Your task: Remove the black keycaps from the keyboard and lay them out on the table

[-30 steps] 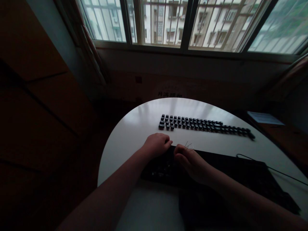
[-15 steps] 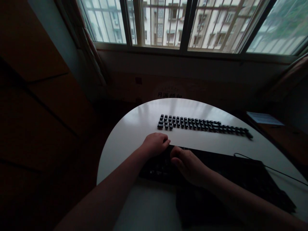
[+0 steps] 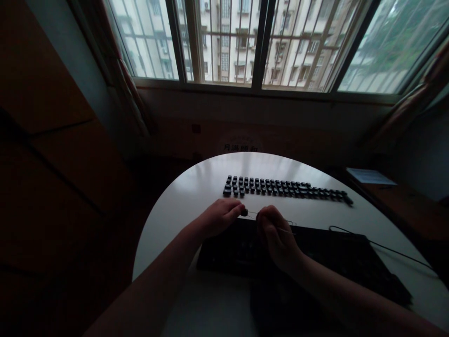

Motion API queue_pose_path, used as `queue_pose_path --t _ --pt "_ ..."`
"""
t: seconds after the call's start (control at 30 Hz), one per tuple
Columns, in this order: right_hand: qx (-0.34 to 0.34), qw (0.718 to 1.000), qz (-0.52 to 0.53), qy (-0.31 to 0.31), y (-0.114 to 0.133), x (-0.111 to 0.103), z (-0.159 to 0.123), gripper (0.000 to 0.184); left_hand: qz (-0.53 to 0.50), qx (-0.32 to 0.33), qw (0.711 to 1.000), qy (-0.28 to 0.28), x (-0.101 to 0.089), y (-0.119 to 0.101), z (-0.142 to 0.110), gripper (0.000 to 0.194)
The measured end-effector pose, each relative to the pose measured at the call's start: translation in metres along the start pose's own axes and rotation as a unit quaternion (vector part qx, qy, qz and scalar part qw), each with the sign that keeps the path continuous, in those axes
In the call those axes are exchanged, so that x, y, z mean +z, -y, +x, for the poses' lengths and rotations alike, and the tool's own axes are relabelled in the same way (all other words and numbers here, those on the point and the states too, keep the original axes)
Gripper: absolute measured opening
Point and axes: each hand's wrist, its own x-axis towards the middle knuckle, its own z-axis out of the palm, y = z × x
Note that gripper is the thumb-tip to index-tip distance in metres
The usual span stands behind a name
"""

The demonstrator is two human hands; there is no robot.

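Note:
Between the fingertips of my left hand (image 3: 221, 216) is a small black keycap (image 3: 244, 212), held above the far left edge of a black keyboard (image 3: 336, 252). My right hand (image 3: 277, 234) is closed around a thin wire keycap puller (image 3: 251, 214). Its wire loops reach toward the keycap, and another wire end sticks out on the right of the hand. Whether the wires still touch the keycap I cannot tell. Several removed keycaps (image 3: 280, 188) lie in rows on the table beyond the keyboard. The keyboard's left part is dark and partly hidden by my hands.
The round white table (image 3: 164, 229) stands below a barred window (image 3: 228, 47). A black cable (image 3: 396, 250) runs off the keyboard to the right. A dark shape (image 3: 280, 304) lies in front of the keyboard. Light-coloured paper (image 3: 371, 177) lies on a brown surface at right.
My hands have lifted slightly and moved apart; the keycap and puller wires now show between them. The view has tilted up and shifted a little right.

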Motion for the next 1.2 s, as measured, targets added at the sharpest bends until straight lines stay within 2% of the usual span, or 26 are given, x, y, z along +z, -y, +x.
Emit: queue_pose_path --t 0.1,0.23,0.4,0.5,0.63,0.77,1.0,1.2 --pt "-0.059 0.998 -0.017 -0.001 0.007 0.0 0.002 0.015 -0.042 0.014 0.999 0.029 0.0 -0.003 -0.002 0.039" --pt "-0.101 0.988 -0.113 0.006 0.018 -0.001 0.005 0.014 -0.046 0.011 0.999 0.027 0.002 -0.004 -0.002 0.037" --pt "-0.184 0.95 -0.25 -0.024 0.037 -0.011 0.012 0.016 -0.075 0.006 0.997 0.012 0.002 -0.004 -0.002 0.035" --pt "-0.222 0.936 -0.273 -0.009 0.042 -0.019 0.018 0.017 -0.098 0.015 0.995 0.009 0.004 -0.004 -0.002 0.036" --pt "-0.166 0.948 -0.268 0.041 0.039 -0.021 0.025 0.031 -0.11 0.032 0.993 0.008 0.009 -0.004 -0.002 0.034" --pt "-0.116 0.94 -0.319 0.04 0.033 -0.02 0.032 0.025 -0.115 0.04 0.993 -0.002 0.013 -0.002 -0.002 0.037" --pt "-0.119 0.925 -0.353 0.074 0.032 -0.02 0.043 0.018 -0.118 0.036 0.992 -0.004 0.015 0.001 0.001 0.042" --pt "-0.116 0.926 -0.346 0.1 0.03 -0.022 0.052 0.016 -0.073 0.041 0.996 0.004 0.011 -0.004 0.0 0.041"
